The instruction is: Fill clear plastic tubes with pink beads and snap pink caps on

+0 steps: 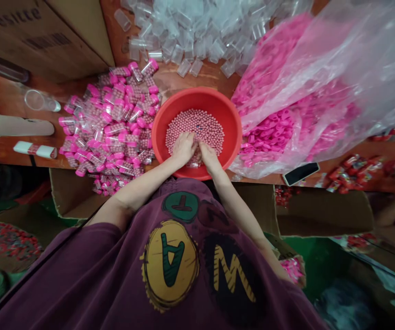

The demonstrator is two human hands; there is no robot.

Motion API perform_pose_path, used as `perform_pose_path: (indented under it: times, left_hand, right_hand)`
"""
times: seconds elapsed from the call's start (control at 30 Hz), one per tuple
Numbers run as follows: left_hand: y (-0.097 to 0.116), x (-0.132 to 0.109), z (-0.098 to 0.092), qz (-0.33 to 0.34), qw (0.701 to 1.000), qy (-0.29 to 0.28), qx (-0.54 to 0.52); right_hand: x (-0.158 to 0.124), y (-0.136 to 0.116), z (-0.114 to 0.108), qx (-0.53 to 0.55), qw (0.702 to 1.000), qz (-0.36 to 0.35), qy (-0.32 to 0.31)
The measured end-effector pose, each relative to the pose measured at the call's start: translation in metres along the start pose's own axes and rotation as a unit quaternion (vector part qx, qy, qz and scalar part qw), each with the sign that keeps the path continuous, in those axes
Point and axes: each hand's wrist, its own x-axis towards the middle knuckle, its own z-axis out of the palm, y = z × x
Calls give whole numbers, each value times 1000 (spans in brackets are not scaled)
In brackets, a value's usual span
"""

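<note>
As the red plastic basin (197,98) sits before you:
- your left hand (183,149): fingers (178,153) curled into pink beads (197,128)
- your right hand (210,158): fingers (201,147) curled near a clear tube (194,164); any grip is hidden

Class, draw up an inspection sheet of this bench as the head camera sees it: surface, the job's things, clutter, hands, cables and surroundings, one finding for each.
Surface: wooden workbench, bare in patches.
Job's things: red plastic basin holding pink beads; heap of bead-filled clear tubes to its left; empty clear tubes behind it; pink plastic pieces in a clear bag to its right.
Clutter: black smartphone; red packets; white cylinder.
Hands: left hand and right hand both in the beads; whether they grip anything is unclear.
Cables: nothing seen.
Surroundings: cardboard boxes beyond the bench.
</note>
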Motion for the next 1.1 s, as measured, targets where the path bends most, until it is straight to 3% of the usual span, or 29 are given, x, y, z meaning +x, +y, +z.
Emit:
perform_pose_path:
  times: [0.1,0.17,0.23,0.3,0.4,0.5,0.67,0.83,0.97,1.1]
  left_hand:
    - [-9,13,-15,-26,997,3,78]
    - [-18,25,-22,-47,993,22,102]
    - [-26,38,-23,-59,993,52,88]
    - [-33,49,-19,-58,994,73,57]
    - [-37,65,-10,-41,996,69,28]
    - [-28,80,1,-27,999,38,22]
    - [18,88,18,12,994,-56,91]
    - [57,71,29,83,970,-161,159]
    - [51,56,35,97,979,-154,91]
    - [26,43,35,99,981,-118,-118]
  right_hand:
    - [-7,1,-25,-100,982,-135,81]
    - [-11,5,-47,-203,940,-217,165]
    - [-13,15,-67,-281,896,-237,250]
    - [-11,27,-79,-306,879,-220,293]
    - [-1,46,-81,-279,902,-200,263]
    - [8,58,-77,-257,914,-204,239]
    - [13,67,-76,-282,902,-216,246]
    - [17,73,-77,-294,895,-224,248]
    - [18,74,-78,-300,896,-228,236]
    - [16,70,-79,-317,893,-216,237]
